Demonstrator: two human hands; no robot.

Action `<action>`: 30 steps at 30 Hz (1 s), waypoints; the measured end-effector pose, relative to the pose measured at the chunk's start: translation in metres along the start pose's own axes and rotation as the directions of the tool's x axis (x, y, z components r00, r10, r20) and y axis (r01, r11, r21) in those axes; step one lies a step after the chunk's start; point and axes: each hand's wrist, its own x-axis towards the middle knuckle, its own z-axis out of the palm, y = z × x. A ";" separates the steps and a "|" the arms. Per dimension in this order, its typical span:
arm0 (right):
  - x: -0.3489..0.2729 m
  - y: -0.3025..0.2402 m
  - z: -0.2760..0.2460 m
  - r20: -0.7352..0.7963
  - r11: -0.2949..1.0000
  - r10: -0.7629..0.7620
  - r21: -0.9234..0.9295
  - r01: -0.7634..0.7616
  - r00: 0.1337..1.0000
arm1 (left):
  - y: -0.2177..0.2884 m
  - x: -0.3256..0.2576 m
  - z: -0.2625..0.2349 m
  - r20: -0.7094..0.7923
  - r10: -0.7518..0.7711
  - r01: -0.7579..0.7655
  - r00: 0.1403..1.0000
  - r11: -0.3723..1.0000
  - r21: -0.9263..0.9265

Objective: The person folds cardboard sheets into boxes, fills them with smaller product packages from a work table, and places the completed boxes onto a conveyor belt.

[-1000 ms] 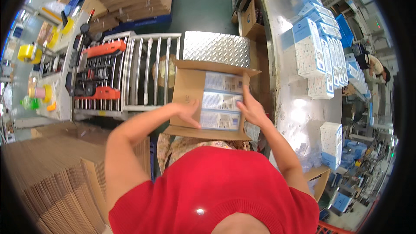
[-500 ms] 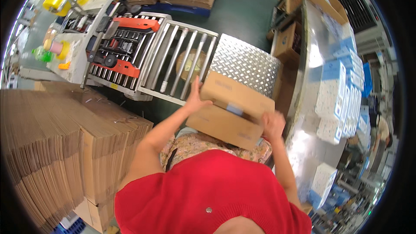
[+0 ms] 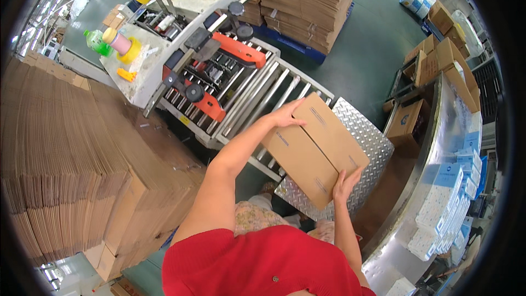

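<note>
Flaps on the cardboard box (image 3: pixel 315 151) lie folded flat, their seam running down the middle with no tape visible on it, so closing looks done and sealing looks left. The box is held tilted in the air above the ridged metal plate (image 3: pixel 368 142), just beside the roller conveyor (image 3: pixel 257 96) that leads into the taping machine (image 3: pixel 205 60). The left hand (image 3: pixel 285 115) presses open-palmed on the box's far upper edge, fingers spread flat. The right hand (image 3: pixel 345 182) cups the near lower corner, fingers curled round it. Neither grip pinches; the box is clamped between them
</note>
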 end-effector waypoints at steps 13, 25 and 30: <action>0.098 -0.174 0.173 0.032 0.979 -0.137 0.154 0.131 0.990 | -0.024 0.012 -0.128 -0.388 0.268 0.241 0.882 0.451 0.859; 0.178 -0.206 0.273 0.347 0.901 -0.432 0.206 0.382 0.833 | -0.002 -0.022 -0.123 -0.402 0.280 0.128 0.872 0.663 0.738; 0.202 -0.146 0.239 0.028 0.743 -0.491 0.535 0.402 0.871 | 0.209 -0.175 -0.210 -0.403 0.753 0.189 0.521 0.358 0.914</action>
